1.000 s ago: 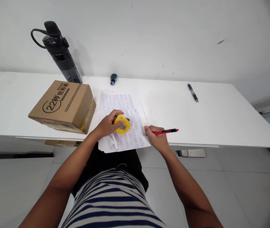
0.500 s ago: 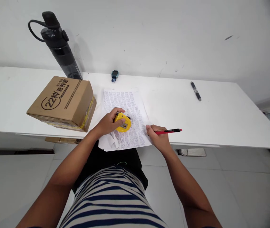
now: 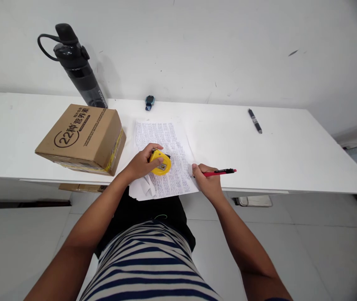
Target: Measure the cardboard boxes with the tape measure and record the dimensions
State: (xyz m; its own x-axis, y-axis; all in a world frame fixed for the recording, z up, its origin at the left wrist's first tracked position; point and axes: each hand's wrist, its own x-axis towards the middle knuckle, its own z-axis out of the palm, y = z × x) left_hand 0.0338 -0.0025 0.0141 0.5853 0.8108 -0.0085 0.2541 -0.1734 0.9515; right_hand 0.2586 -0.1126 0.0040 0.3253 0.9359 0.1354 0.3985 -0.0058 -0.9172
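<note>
My left hand (image 3: 142, 162) is closed around a yellow tape measure (image 3: 165, 168), resting on the written sheets. Its thumb lies over the tape measure's face. My right hand (image 3: 208, 180) grips a red and black pen (image 3: 220, 172) at the right edge of the paper, its back end pointing right. The pen's tip is hidden by the fingers, so contact with the paper is unclear. Dense rows of handwriting cover the paper (image 3: 175, 146), which reaches slightly past the table's front edge. A folded white scrap (image 3: 149, 187) lies at its lower left.
A cardboard box (image 3: 78, 133) stands on the white table (image 3: 222, 142) to the left, with a dark water bottle (image 3: 82, 71) behind it. A watch (image 3: 149, 102) lies near the wall. Farther right is a black and grey pen (image 3: 255, 121).
The whole view has shifted slightly, moving the bottle and watch a little lower in the picture. Both hands keep their holds, and their positions on the paper look nearly the same.
</note>
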